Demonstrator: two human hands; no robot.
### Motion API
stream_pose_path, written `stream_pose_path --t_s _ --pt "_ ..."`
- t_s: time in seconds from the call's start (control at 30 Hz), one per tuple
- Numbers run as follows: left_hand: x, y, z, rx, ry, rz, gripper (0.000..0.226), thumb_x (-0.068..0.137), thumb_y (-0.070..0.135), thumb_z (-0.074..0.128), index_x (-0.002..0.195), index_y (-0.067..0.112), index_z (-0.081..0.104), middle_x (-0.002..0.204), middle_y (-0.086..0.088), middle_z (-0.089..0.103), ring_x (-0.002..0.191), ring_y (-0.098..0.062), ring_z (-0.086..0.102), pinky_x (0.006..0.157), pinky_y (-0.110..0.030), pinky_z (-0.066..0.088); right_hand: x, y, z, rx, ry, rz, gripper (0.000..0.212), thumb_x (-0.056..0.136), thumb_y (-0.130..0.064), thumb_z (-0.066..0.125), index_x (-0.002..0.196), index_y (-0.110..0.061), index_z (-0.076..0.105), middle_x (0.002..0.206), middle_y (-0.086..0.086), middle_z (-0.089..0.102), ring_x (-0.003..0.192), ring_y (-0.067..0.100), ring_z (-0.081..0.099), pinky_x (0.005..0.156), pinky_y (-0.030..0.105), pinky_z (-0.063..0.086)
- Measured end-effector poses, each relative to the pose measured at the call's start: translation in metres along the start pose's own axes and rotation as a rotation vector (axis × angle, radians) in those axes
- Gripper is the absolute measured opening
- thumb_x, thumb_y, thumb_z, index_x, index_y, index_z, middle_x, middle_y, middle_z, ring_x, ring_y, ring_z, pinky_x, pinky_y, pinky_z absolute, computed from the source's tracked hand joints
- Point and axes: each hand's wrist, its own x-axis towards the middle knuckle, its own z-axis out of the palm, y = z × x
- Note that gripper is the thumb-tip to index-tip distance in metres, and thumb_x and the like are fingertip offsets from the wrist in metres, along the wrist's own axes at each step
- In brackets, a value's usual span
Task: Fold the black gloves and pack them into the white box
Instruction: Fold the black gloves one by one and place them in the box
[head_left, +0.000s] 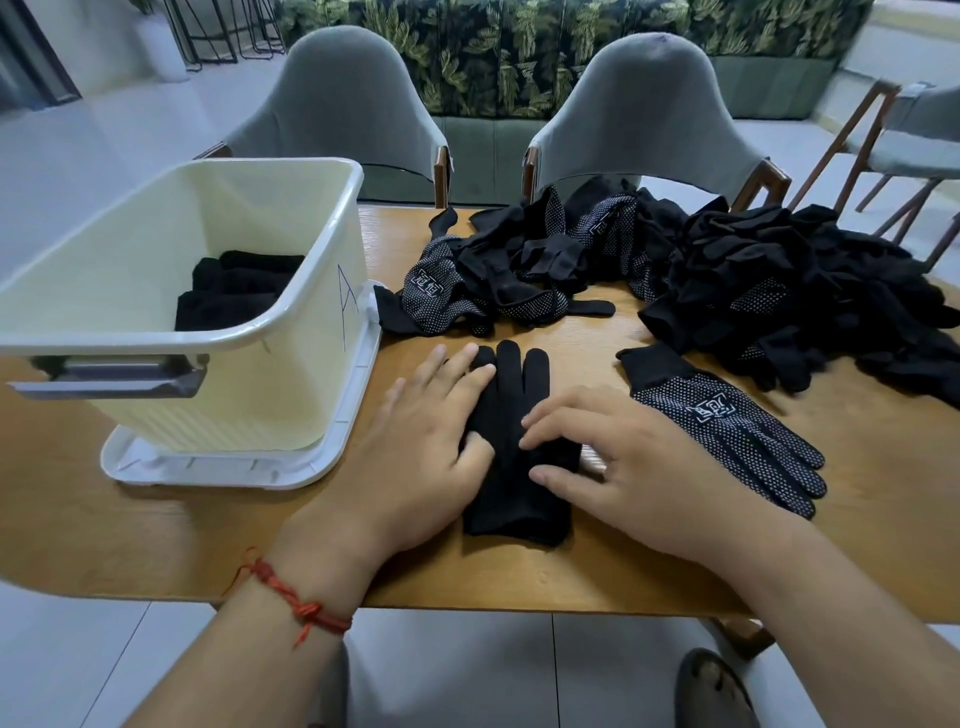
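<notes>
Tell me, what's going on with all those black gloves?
A person's left hand and right hand press one black glove flat on the wooden table, ready to fold. Folded gloves already sit in the white box at the left. A dotted glove lies to the right, and a big pile of gloves waits behind.

One wide-angle view from the person's head looks forward and steeply down, close above the light brown wooden table (156, 530), taking in its full depth from the pale tiled floor (467, 675) below its near edge to two grey fabric-backed chairs (343, 104) behind its far edge.
</notes>
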Motion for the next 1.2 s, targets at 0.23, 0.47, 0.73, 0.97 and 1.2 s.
stream_pose_path --t_s 0.23,0.47,0.73,0.97,1.2 --pt "-0.007 -0.003 -0.012 -0.224 0.207 0.197 0.049 0.09 -0.009 0.057 0.125 0.023 0.07 0.118 0.012 0.067 0.117 -0.009 0.061 0.1 -0.024 0.048 -0.005 -0.017 -0.005 -0.12 -0.127 -0.175 0.025 0.088 -0.06 0.075 0.101 -0.038 0.073 0.112 -0.023 0.063 0.104 0.008 0.058 0.09 0.038 0.048" --pt "-0.014 -0.007 -0.023 -0.267 -0.104 0.277 0.06 0.076 -0.01 0.055 0.12 0.028 0.07 0.11 0.018 0.066 0.112 -0.015 0.062 0.095 -0.03 0.05 -0.003 -0.021 0.007 -0.214 -0.003 -0.233 0.011 0.083 -0.037 0.072 0.087 -0.028 0.069 0.095 -0.015 0.064 0.085 0.015 0.055 0.072 0.037 0.049" --pt "-0.017 -0.01 -0.03 -0.236 -0.204 0.27 0.054 0.082 0.002 0.067 0.125 0.035 0.067 0.116 0.019 0.065 0.114 -0.015 0.059 0.097 -0.033 0.047 0.001 -0.018 0.011 -0.21 0.004 -0.21 0.01 0.08 -0.033 0.07 0.085 -0.025 0.066 0.09 -0.014 0.062 0.081 0.013 0.051 0.07 0.027 0.044" --pt "-0.014 -0.014 -0.023 -0.207 -0.151 0.282 0.035 0.088 0.02 0.078 0.119 0.035 0.073 0.121 0.018 0.065 0.119 -0.015 0.06 0.099 -0.034 0.048 0.001 -0.015 0.005 0.108 0.071 -0.068 0.005 0.087 -0.028 0.068 0.09 -0.025 0.065 0.094 -0.012 0.064 0.09 0.016 0.061 0.077 0.036 0.051" --pt "-0.01 -0.017 -0.019 -0.208 -0.033 0.179 0.014 0.1 0.025 0.072 0.109 0.035 0.077 0.105 0.019 0.069 0.102 -0.014 0.063 0.085 -0.036 0.05 -0.001 -0.016 -0.002 0.256 0.098 0.041 0.007 0.095 -0.036 0.069 0.101 -0.032 0.066 0.104 -0.01 0.071 0.101 0.018 0.068 0.085 0.041 0.054"
